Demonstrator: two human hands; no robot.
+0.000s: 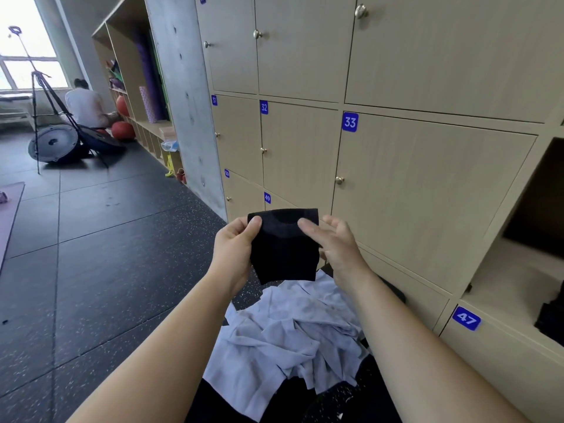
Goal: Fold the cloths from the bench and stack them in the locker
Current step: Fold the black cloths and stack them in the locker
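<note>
A small folded black cloth (pixel 285 245) hangs in front of me, pinched at its upper left corner by my left hand (pixel 235 248). My right hand (pixel 334 242) is beside the cloth's right edge, fingers spread, its index finger resting on the top right corner. Below my hands a heap of crumpled pale blue-grey cloths (pixel 290 340) lies on a dark bench (pixel 375 389). At the far right an open locker (pixel 518 270) shows a pale shelf with a stack of dark folded cloths (pixel 552 319) at the frame's edge.
Closed wooden locker doors numbered 31 to 50 (pixel 427 184) fill the wall ahead. A concrete pillar (pixel 183 96) stands left of them. Further left are open shelves with mats and balls, a seated person (pixel 87 106), a tripod (pixel 39 96) and dark rubber floor (pixel 100 239).
</note>
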